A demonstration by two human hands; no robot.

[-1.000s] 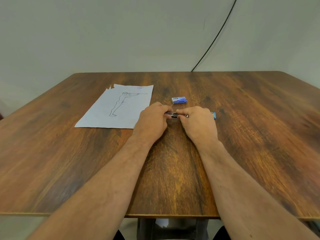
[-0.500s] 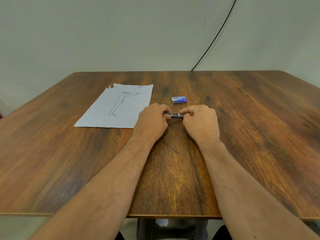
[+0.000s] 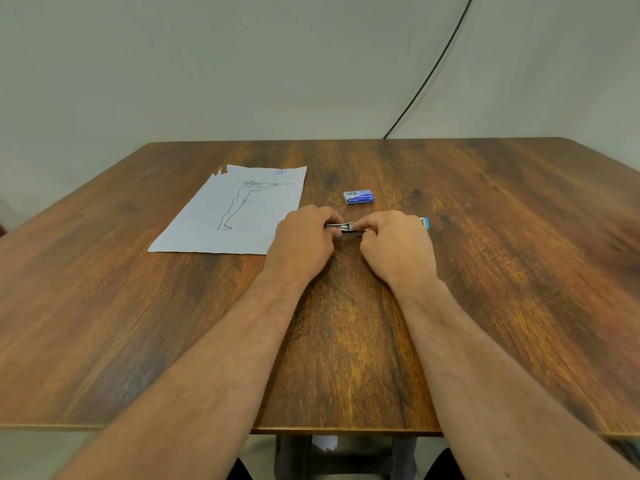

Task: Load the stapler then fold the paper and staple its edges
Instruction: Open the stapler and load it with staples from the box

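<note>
Both hands, left hand [image 3: 304, 242] and right hand [image 3: 398, 245], keep a curled grip grasping the stapler [image 3: 346, 227] beside the paper [image 3: 235, 213].

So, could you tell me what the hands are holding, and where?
Both grip the stapler: left hand its left end, right hand its right part, blue tip showing beyond.

Bare wood all around, clutter only mid-table

Both hands crowd the stapler [image 3: 346, 227]; the staple box [image 3: 358, 197] sits just beyond them and the paper [image 3: 221, 220] lies flat to the left, its near corner under the left hand [image 3: 303, 242], while the table [image 3: 519, 271] right of the right hand [image 3: 398, 245] and toward the near edge lies open
</note>
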